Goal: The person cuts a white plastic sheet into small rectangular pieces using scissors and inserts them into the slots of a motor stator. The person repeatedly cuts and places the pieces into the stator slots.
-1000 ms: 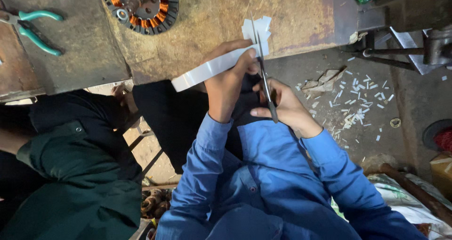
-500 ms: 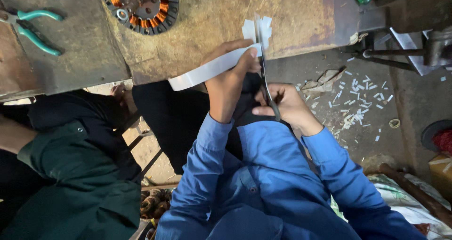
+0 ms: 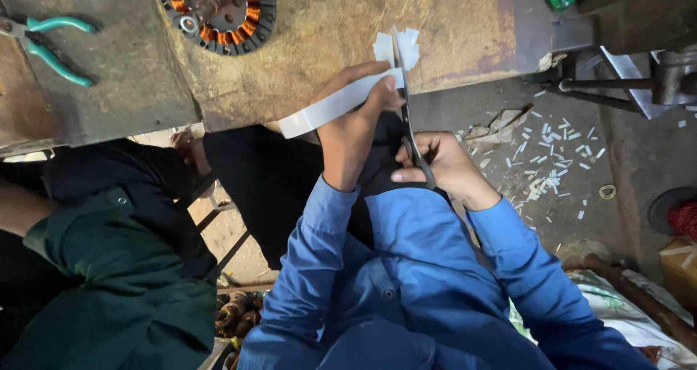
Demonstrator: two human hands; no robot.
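left hand (image 3: 352,134) pinches a white strip (image 3: 330,107) at the bench's (image 3: 465,29) near edge, right hand (image 3: 439,168) grips scissors (image 3: 408,119) mid-snip. few cut bits (image 3: 398,47) sit on the bench, most of the strip's uncut imo.
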